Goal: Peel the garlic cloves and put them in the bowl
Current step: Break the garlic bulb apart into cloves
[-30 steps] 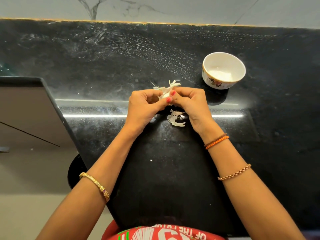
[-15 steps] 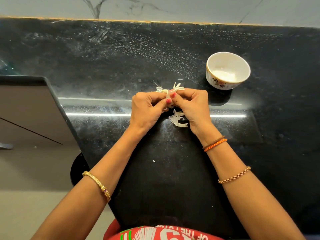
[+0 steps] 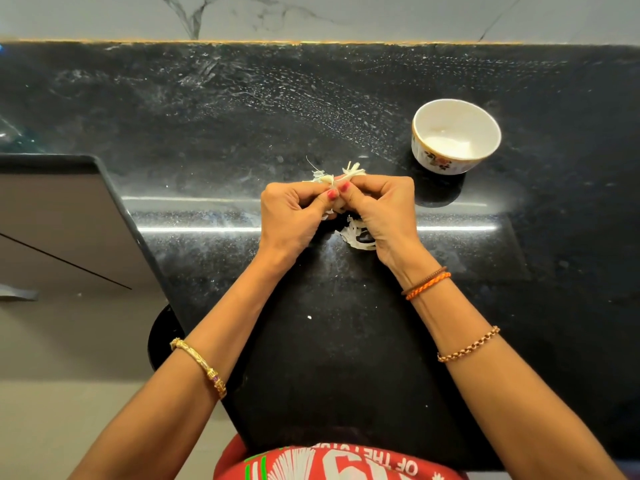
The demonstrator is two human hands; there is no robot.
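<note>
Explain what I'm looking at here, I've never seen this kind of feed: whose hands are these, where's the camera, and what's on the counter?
There is no machine here. A person is working with two bare hands, and the single camera sits on their head, looking forward and down, so the arms reach in from the bottom edge. The left hand and right hand meet in the middle and together pinch a garlic clove, with papery skin sticking out above the fingers. Loose peels lie on the black counter just beneath the right hand. A white bowl with a flower pattern stands farther off to the right; whether any cloves are inside it I cannot tell.
</note>
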